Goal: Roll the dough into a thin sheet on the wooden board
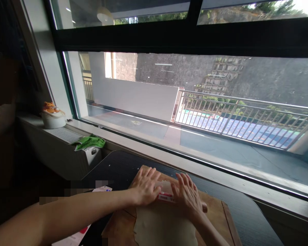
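A rolling pin (166, 197) lies across a wide, thin sheet of pale dough (165, 223). Its middle carries a red and white label, and its right end pokes out past my right hand. My left hand (146, 186) rests palm down over the pin's left part, fingers stretched forward. Over the right part lies my right hand (188, 193), also flat with fingers extended. Both palms hide much of the pin. Under the dough is a wooden board (215, 213); dough shows on both the near and far sides of the pin.
The board lies on a dark table (118, 167) beside a window ledge. A printed sheet (75, 237) is partly under my left arm. Left of the table, a white unit (77, 155) bears a green cloth (91, 142) and a white pot-like container (52, 119) with something orange on top.
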`<state>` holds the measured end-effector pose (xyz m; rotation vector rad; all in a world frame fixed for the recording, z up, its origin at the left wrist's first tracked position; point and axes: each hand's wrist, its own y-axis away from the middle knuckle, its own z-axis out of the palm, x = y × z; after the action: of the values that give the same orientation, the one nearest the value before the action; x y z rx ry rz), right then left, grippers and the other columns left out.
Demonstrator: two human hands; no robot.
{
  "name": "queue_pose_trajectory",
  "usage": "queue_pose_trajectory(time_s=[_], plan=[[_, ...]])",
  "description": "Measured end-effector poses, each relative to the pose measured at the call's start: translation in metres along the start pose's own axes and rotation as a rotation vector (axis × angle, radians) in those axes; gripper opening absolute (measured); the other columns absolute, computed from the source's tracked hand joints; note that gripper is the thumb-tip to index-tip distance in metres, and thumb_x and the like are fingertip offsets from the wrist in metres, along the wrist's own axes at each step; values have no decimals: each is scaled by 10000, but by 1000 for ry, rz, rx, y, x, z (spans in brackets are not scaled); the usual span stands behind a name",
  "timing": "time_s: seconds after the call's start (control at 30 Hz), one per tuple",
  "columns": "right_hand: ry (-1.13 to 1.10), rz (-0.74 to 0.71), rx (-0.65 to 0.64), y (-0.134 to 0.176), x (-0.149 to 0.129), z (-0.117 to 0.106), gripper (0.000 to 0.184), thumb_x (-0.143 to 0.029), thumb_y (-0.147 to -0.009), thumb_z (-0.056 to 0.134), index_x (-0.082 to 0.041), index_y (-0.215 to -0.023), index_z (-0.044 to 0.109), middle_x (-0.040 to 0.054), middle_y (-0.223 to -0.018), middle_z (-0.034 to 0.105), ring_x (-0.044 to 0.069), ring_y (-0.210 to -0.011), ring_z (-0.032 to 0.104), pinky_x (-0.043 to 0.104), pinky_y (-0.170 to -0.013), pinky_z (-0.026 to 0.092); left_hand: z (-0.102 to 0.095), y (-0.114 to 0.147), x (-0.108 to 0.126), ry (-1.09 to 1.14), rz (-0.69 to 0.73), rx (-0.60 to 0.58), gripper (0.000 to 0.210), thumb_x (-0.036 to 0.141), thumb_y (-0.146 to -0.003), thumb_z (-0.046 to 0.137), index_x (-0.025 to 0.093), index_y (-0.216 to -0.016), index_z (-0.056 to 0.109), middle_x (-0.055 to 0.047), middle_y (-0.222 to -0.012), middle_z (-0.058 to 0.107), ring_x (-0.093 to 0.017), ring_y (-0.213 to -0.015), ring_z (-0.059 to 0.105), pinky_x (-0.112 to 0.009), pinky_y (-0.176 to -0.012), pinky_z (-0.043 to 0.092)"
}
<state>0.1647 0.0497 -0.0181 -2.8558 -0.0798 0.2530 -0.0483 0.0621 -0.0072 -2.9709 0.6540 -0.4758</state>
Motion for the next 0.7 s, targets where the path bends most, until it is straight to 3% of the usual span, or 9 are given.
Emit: queue_pose_trajectory(time_s=[0.1,0.27,0.47,0.53,0.7], plan=[[21,-8,36,-4,0,-1,561,-457,-983,373,-216,-1473,503,115,-1530,488,285,-1478,331,484,-1170,295,-2,-10,-1,-8,-3,36,613,514,-1005,346,216,-1534,427,-114,-1635,344,-300,-1533,236,-579,-1242,134],[-14,186,-70,-47,-16,-23,607,-436,-995,334,-147,-1518,441,164,-1534,465,308,-1454,364,490,-1141,322,-19,-53,-4,-26,-189,68,614,442,-1009,348,134,-1537,402,-165,-1635,322,-310,-1533,230,-573,-1242,133],[11,39,-123,4,-10,-16,561,-482,-992,344,-227,-1452,539,98,-1523,504,285,-1479,334,472,-1165,303,0,-6,-2,15,-7,39,593,478,-998,356,195,-1504,481,-122,-1587,427,-332,-1507,286,-584,-1237,158],[27,21,-105,5,-9,-17,542,-474,-993,354,-235,-1435,556,93,-1513,518,279,-1486,321,471,-1179,277,0,-6,-2,18,6,48,594,487,-991,370,203,-1499,487,-118,-1586,428,-331,-1504,290,-577,-1239,160],[-23,192,-191,-46,-18,-32,559,-418,-1008,319,-149,-1454,523,137,-1493,525,303,-1458,352,479,-1143,318,-19,-52,-3,-6,-195,55,596,439,-1000,351,135,-1506,438,-160,-1583,411,-320,-1501,290,-586,-1222,197]])
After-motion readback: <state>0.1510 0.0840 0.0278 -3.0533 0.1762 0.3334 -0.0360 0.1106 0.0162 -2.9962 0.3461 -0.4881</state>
